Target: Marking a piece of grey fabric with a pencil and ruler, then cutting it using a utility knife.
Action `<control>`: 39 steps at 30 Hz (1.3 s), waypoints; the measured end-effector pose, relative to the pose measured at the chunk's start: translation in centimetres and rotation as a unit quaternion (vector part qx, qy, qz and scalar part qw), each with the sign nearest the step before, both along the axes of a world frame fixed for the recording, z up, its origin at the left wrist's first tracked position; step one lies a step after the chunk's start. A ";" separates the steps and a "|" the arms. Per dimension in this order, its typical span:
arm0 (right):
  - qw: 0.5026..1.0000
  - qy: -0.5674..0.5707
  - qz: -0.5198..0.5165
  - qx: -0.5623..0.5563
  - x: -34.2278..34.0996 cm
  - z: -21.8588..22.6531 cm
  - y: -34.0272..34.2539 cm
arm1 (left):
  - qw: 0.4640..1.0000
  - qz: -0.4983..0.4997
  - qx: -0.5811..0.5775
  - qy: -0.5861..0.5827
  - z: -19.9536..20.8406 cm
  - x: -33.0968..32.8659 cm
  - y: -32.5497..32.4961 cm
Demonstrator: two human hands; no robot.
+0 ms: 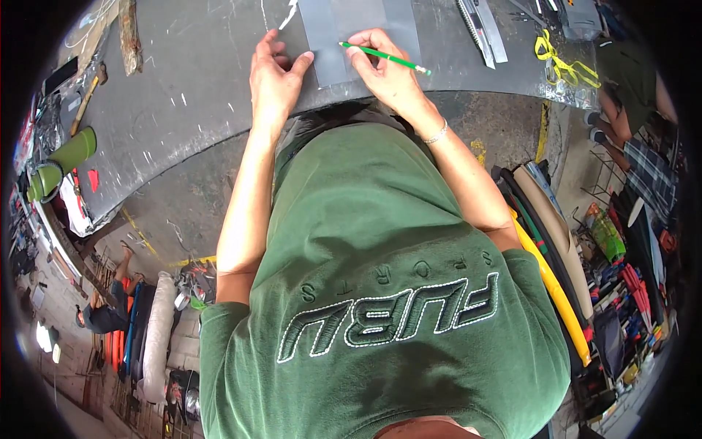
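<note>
Across the chest of the green T-shirt (384,241), one large word (387,318) is embroidered in slanted, dark-green block letters that are outlined in white. On its far side, a smaller row of widely spaced dark letters (382,275) is set; both are seen upside down.

Layout of the worktable (190,99): sheet (322,29) at the near edge; left hand (276,73) at its left border; right hand (384,69) upon it, pencil (395,60) between the fingers; to the left, stick (130,36), then, farther out, hammer (88,101); to the right, strips (477,33), then strap (561,62) toward the corner; off the table, at right, material rolls (552,227)
</note>
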State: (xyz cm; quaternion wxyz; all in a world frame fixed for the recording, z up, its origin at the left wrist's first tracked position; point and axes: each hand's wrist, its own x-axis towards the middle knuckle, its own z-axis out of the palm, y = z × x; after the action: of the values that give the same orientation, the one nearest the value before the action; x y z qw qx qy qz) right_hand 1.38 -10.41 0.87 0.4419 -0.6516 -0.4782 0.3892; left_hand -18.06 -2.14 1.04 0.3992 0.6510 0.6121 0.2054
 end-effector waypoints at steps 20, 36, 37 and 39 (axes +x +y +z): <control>0.985 0.115 -0.068 0.108 -0.5 -4.1 1.3 | 0.883 0.144 -0.265 -0.360 3.1 -1.7 1.7; 0.987 0.104 -0.067 0.101 -0.5 -4.1 1.2 | 0.990 -0.025 0.079 0.110 -0.4 2.2 8.3; 0.987 0.101 -0.057 0.108 -0.9 -4.0 1.3 | 0.981 -0.029 0.096 0.166 -1.7 2.1 10.1; 0.988 0.094 -0.061 0.109 -0.7 -4.2 1.2 | 0.969 -0.045 0.109 0.218 -1.2 3.1 10.5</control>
State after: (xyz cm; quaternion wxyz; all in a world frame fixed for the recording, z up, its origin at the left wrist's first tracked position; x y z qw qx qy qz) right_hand 0.67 -9.17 -3.29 0.5763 -0.5875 -0.4337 0.3669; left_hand -14.94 8.41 -0.17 0.1911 0.7466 0.6283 0.1060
